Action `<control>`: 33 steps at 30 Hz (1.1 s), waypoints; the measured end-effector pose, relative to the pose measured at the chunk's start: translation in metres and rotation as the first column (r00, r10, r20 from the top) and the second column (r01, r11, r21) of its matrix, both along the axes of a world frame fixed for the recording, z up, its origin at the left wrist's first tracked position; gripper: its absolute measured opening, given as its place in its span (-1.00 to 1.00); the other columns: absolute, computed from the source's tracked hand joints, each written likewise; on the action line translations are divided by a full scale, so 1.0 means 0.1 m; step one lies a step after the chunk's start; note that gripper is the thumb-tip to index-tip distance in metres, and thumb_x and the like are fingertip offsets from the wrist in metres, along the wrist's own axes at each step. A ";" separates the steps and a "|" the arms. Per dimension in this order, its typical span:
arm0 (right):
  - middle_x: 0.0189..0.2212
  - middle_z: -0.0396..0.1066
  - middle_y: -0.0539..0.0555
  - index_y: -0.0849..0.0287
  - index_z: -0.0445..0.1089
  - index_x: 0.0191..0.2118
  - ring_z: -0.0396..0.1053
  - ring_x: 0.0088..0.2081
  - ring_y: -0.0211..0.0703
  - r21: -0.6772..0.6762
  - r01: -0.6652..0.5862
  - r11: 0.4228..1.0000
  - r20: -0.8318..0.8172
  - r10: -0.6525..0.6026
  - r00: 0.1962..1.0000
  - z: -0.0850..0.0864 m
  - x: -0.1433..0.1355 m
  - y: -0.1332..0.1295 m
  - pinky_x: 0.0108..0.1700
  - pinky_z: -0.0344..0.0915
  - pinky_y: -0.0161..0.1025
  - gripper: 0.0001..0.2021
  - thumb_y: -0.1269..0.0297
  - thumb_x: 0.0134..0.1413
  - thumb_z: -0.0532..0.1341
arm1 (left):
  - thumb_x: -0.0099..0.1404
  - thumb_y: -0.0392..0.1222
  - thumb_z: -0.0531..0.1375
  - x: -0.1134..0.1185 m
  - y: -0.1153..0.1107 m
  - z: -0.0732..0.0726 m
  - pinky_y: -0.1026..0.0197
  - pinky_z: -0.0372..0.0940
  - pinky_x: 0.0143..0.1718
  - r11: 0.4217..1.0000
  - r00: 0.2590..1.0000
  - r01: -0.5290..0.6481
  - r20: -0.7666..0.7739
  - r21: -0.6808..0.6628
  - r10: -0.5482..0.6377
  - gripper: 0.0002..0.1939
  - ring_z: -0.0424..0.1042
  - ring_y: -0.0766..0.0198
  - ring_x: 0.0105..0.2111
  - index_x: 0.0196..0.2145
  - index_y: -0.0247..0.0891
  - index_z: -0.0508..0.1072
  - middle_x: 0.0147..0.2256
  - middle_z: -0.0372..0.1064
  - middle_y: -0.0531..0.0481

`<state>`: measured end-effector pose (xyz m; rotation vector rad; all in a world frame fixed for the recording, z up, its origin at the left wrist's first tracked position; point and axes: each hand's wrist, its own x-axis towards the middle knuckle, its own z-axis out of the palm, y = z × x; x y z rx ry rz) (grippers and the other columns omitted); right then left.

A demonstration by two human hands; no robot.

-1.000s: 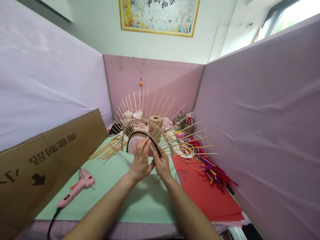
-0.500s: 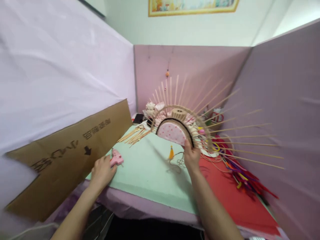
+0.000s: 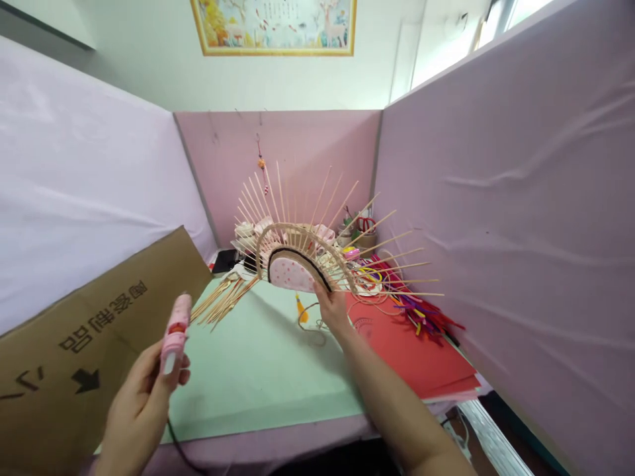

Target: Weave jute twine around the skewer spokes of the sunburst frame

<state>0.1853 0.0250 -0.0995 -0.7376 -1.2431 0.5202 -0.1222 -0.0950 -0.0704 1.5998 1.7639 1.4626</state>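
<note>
My left hand (image 3: 143, 390) is wrapped round a pink glue gun (image 3: 174, 334), raised over the left edge of the table with its nozzle end up and a dark cord hanging below. My right hand (image 3: 331, 307) grips the lower right edge of a half-round craft piece (image 3: 292, 272), holding it above the table. Pink dotted fabric covers its middle, bordered by a black band. Thin wooden sticks radiate from it through a rope-like arch (image 3: 297, 228). Below it lie a yellow tassel (image 3: 301, 309) and loose brown cord (image 3: 312, 337). My right fingers are partly hidden behind the piece.
A cardboard sheet (image 3: 109, 330) with printed characters leans at the left. Loose sticks (image 3: 228, 301) lie on the green mat (image 3: 248, 390). Red paper (image 3: 401, 350) and colourful pipe cleaners (image 3: 421, 311) are at right. Pink and white partitions surround the table.
My left hand has picked up the glue gun from the mat's left side and raised it. My right hand still holds the stick piece. The view has turned to the right.
</note>
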 end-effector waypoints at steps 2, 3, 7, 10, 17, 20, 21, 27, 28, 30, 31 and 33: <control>-0.02 0.54 0.13 0.15 0.49 0.03 0.45 0.06 0.04 0.020 -0.011 1.000 0.001 0.011 1.000 -0.03 0.00 0.03 0.19 0.30 0.02 -0.61 0.04 0.21 0.17 | 0.22 0.21 0.19 0.34 -0.09 0.13 0.28 0.18 -0.50 0.980 0.911 0.198 0.363 0.029 -0.194 -0.52 0.19 0.35 -0.53 -0.12 -0.24 0.42 -0.46 0.24 0.06; -0.01 0.53 0.14 0.14 0.48 0.05 0.44 0.07 0.04 0.028 -0.013 1.000 0.007 0.013 1.000 -0.05 0.00 0.04 0.20 0.29 0.03 -0.60 0.04 0.22 0.16 | 0.16 0.20 0.25 0.50 -0.13 0.16 0.31 0.06 -0.58 0.962 0.847 0.272 0.467 0.029 -0.254 -0.51 0.09 0.40 -0.58 -0.15 -0.27 0.42 -0.52 0.17 0.10; 0.05 0.49 0.15 0.11 0.44 0.10 0.38 0.14 0.04 0.060 0.007 0.998 0.109 -0.014 0.994 -0.13 0.02 0.09 0.25 0.23 0.06 -0.60 0.08 0.23 0.17 | 0.03 0.05 0.40 1.01 -0.27 0.21 0.35 -0.05 -0.59 0.905 0.734 0.421 0.608 -0.057 -0.303 -0.49 0.02 0.48 -0.57 -0.13 -0.25 0.43 -0.45 0.21 0.08; 0.06 0.48 0.10 0.04 0.46 0.09 0.37 0.16 0.02 0.110 0.041 0.993 0.218 -0.065 0.974 -0.17 0.03 0.08 0.27 0.22 0.04 -0.65 0.12 0.23 0.18 | 0.07 0.11 0.38 1.19 -0.33 0.23 0.36 -0.15 -0.59 0.838 0.659 0.542 0.650 -0.061 -0.378 -0.50 -0.04 0.54 -0.58 -0.16 -0.25 0.42 -0.33 0.29 0.00; 0.12 0.43 0.06 -0.01 0.41 0.15 0.39 0.14 -0.05 0.201 -0.071 0.977 0.334 0.000 0.943 -0.15 0.00 0.03 0.24 0.29 -0.03 -0.62 0.17 0.24 0.17 | 0.12 0.18 0.33 1.17 -0.41 0.23 0.34 -0.16 -0.59 0.777 0.686 0.613 0.587 -0.147 -0.430 -0.51 -0.03 0.53 -0.63 -0.23 -0.29 0.39 -0.50 0.11 0.14; 0.14 0.42 0.05 -0.02 0.37 0.19 0.39 0.15 -0.05 0.233 -0.142 0.962 0.374 0.046 0.926 -0.13 0.00 0.01 0.23 0.30 -0.01 -0.58 0.18 0.23 0.18 | 0.10 0.20 0.34 1.08 -0.45 0.19 0.34 -0.16 -0.60 0.784 0.697 0.599 0.590 -0.166 -0.408 -0.47 -0.03 0.53 -0.64 -0.20 -0.30 0.39 -0.53 0.08 0.16; 0.14 0.41 0.04 -0.04 0.36 0.20 0.38 0.16 -0.06 0.239 -0.162 0.957 0.388 0.059 0.920 -0.12 0.00 0.00 0.24 0.30 0.00 -0.57 0.18 0.22 0.19 | 0.11 0.20 0.34 1.05 -0.47 0.18 0.34 -0.16 -0.60 0.788 0.705 0.591 0.586 -0.173 -0.399 -0.47 -0.03 0.52 -0.64 -0.18 -0.30 0.39 -0.53 0.09 0.16; 0.17 0.38 0.08 -0.04 0.35 0.21 0.33 0.20 -0.06 0.237 -0.183 0.954 0.469 0.053 0.882 -0.09 -0.01 -0.10 0.26 0.26 -0.01 -0.58 0.26 0.25 0.19 | 0.14 0.18 0.31 0.81 -0.49 0.11 0.33 -0.18 -0.60 0.773 0.770 0.560 0.531 -0.297 -0.354 -0.47 -0.07 0.51 -0.66 -0.13 -0.31 0.41 -0.61 0.00 0.20; 0.17 0.38 0.09 -0.03 0.35 0.21 0.32 0.21 -0.06 0.239 -0.186 0.953 0.481 0.050 0.875 -0.09 -0.02 -0.11 0.27 0.26 -0.01 -0.58 0.29 0.24 0.20 | 0.13 0.19 0.31 0.78 -0.49 0.10 0.33 -0.20 -0.60 0.764 0.772 0.566 0.525 -0.311 -0.358 -0.46 -0.08 0.51 -0.66 -0.13 -0.31 0.41 -0.61 -0.01 0.20; 0.17 0.38 0.09 -0.04 0.35 0.21 0.32 0.21 -0.06 0.244 -0.195 0.950 0.491 0.052 0.870 -0.08 -0.03 -0.13 0.27 0.26 -0.01 -0.57 0.32 0.24 0.20 | 0.11 0.20 0.32 0.73 -0.49 0.10 0.32 -0.21 -0.60 0.746 0.777 0.573 0.516 -0.339 -0.362 -0.46 -0.10 0.52 -0.66 -0.14 -0.30 0.42 -0.60 -0.02 0.20; 0.17 0.38 0.08 -0.05 0.35 0.21 0.32 0.21 -0.07 0.245 -0.200 0.949 0.490 0.057 0.870 -0.08 -0.03 -0.13 0.27 0.26 -0.02 -0.57 0.33 0.24 0.20 | 0.11 0.20 0.32 0.71 -0.50 0.11 0.32 -0.21 -0.60 0.743 0.782 0.570 0.511 -0.352 -0.357 -0.46 -0.10 0.52 -0.66 -0.15 -0.30 0.41 -0.59 -0.02 0.19; 0.18 0.38 0.04 -0.09 0.34 0.21 0.32 0.21 -0.08 0.243 -0.206 0.948 0.486 0.065 0.872 -0.08 -0.04 -0.13 0.28 0.26 -0.02 -0.57 0.33 0.25 0.19 | 0.09 0.21 0.33 0.70 -0.51 0.13 0.32 -0.22 -0.61 0.736 0.790 0.563 0.506 -0.376 -0.346 -0.45 -0.11 0.52 -0.65 -0.15 -0.29 0.41 -0.58 -0.02 0.19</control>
